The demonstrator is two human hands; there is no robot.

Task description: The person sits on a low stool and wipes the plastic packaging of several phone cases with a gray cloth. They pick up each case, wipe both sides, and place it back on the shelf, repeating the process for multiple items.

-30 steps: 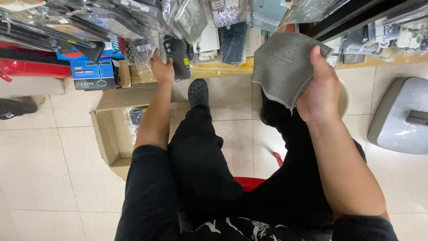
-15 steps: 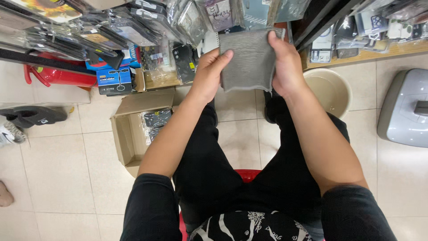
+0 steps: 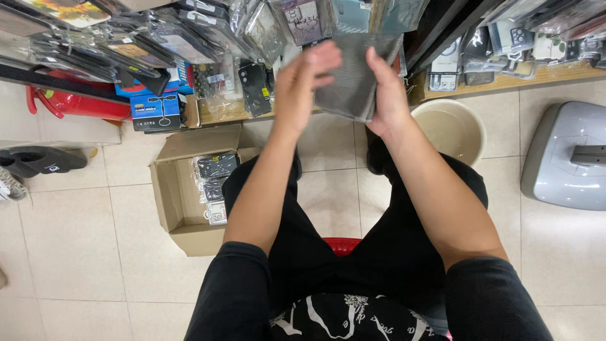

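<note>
A folded grey cloth [image 3: 350, 85] is held up in front of me, between both hands. My right hand [image 3: 386, 95] grips its right edge, thumb on the front. My left hand [image 3: 303, 79] lies flat against its left side, fingers spread over the fabric. I sit on a red stool [image 3: 341, 245] in black trousers, legs apart. Racks of packaged phone cases [image 3: 252, 38] hang just beyond the cloth.
An open cardboard box [image 3: 170, 196] with several packaged cases sits on the tiled floor at my left. A beige bucket of water [image 3: 470, 123] stands to the right, a grey plastic unit [image 3: 568, 158] further right. Red extinguisher [image 3: 76, 104], blue boxes and black sandals lie left.
My left hand came off the hanging cases and met the cloth. Both hands drew together and now press the cloth folded narrower, held higher against the racks.
</note>
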